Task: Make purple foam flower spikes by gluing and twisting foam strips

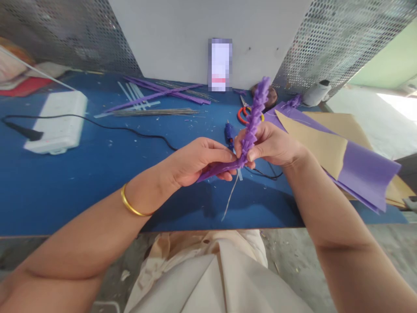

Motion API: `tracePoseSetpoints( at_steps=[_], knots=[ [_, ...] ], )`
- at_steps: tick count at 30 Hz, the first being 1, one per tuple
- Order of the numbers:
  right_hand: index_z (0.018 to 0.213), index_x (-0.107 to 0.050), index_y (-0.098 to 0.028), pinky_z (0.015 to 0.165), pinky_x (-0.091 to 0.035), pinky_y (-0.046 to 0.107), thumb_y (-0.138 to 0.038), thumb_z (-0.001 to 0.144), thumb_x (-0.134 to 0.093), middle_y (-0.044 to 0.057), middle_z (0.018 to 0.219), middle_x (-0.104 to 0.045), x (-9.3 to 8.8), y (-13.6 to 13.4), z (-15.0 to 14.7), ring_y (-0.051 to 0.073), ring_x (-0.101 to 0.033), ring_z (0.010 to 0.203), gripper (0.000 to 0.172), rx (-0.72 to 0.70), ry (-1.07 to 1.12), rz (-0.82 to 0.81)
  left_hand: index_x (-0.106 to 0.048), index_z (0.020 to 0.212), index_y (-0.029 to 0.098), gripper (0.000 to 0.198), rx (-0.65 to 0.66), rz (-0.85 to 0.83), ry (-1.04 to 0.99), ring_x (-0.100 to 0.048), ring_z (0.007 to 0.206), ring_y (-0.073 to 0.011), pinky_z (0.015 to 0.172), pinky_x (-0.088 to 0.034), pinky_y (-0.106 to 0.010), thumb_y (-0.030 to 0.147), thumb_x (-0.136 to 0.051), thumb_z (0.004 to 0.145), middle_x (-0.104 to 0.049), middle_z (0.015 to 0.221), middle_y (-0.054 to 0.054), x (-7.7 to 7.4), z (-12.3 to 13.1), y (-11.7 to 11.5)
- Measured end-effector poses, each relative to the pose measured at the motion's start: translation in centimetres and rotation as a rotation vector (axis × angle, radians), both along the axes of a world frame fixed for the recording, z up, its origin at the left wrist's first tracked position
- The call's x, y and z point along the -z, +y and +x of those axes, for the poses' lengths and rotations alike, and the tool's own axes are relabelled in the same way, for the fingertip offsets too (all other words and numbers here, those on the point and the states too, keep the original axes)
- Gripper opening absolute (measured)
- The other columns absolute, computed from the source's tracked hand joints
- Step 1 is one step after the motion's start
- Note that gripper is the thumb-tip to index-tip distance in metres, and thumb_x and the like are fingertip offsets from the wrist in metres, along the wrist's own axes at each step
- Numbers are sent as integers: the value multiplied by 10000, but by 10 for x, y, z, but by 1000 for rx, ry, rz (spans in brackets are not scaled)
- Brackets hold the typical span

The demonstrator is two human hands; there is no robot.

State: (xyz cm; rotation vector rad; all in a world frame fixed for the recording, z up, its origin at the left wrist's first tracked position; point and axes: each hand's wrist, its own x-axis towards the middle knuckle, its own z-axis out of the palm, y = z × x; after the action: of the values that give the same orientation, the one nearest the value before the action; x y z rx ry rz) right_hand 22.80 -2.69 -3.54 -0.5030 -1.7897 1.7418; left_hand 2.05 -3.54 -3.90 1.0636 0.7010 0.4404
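Note:
Both hands hold one purple piece above the front of the blue table. My right hand [263, 143] pinches the lower end of a ruffled purple flower spike [257, 106], which stands up and leans slightly right. My left hand [208, 158] is closed on a flat purple strip [221, 169] that runs from the base of the spike to the left. A thin pale wire [230, 198] hangs below the fingers. Just behind the hands lies a blue glue gun [229, 134], partly hidden by them.
Scissors [243, 113] with red and yellow handles lie behind my right hand. Purple and tan sheets [361, 169] spread to the right. Purple strips [163, 93], glue sticks [135, 95] and wires [156, 112] lie at the back. A white power strip [61, 119] with a black cord sits left.

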Motion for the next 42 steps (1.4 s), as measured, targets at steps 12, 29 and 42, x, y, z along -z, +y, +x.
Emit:
tracePoseSetpoints(
  at_steps=[12,29,42],
  knots=[
    [736,-650,-99,464,-409,179,-293,791,-758,-22,609,-602,2,-1,-4,54,-505,484,229,26,-42,-67,-762,684,162,92,-15,88,-17,-646,545,-127,582,-547,-236,218,-726,747,-719,660,-38,3,0,-3],
    [704,-608,-142,575,-472,234,-250,748,-766,-22,640,-617,1,-12,-22,102,-574,593,197,405,-106,97,-742,644,157,133,-234,108,5,-629,615,-127,648,-530,-246,272,-745,710,-686,632,-29,9,6,-6],
    [661,-573,-158,573,-423,241,-226,767,-733,-35,620,-556,6,-15,-29,104,-528,604,203,526,-191,100,-758,672,159,97,-248,143,56,-617,603,-127,651,-508,-258,225,-803,616,-677,620,-17,11,7,-6]
  ],
)
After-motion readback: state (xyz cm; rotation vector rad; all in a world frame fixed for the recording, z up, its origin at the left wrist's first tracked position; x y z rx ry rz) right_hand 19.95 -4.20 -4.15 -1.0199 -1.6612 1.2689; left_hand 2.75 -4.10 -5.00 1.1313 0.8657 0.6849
